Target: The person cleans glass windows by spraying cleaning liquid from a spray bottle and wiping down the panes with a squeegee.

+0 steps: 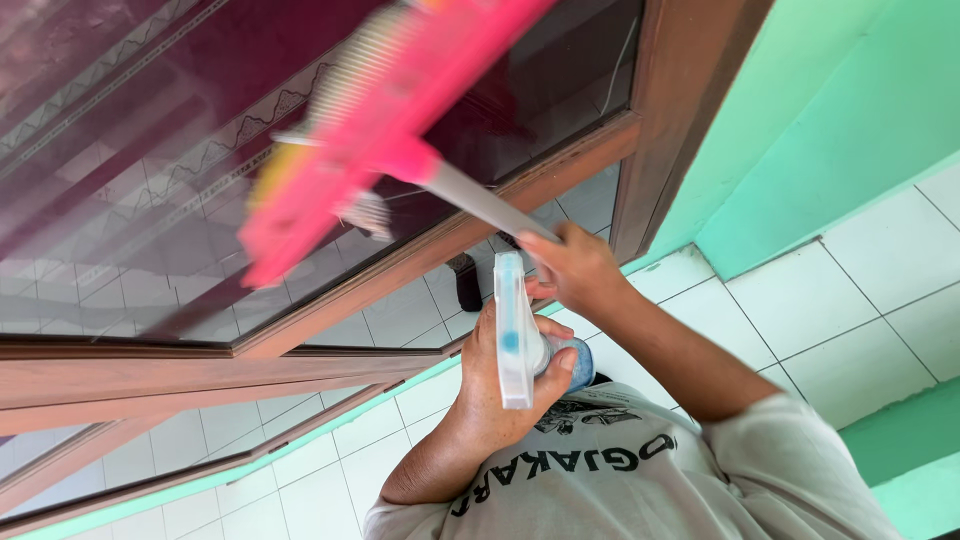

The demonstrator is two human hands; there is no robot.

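My right hand grips the grey handle of a pink window squeegee. Its blurred head lies against the dark window glass, just above the brown wooden frame. Just below my right hand, my left hand is wrapped around a spray bottle with a white and blue trigger head, held close to my chest. My light grey printed shirt fills the bottom of the view.
A mint green wall stands to the right of the window frame. White floor tiles lie below it and also show as a reflection in the glass. More wooden frame bars cross the lower left.
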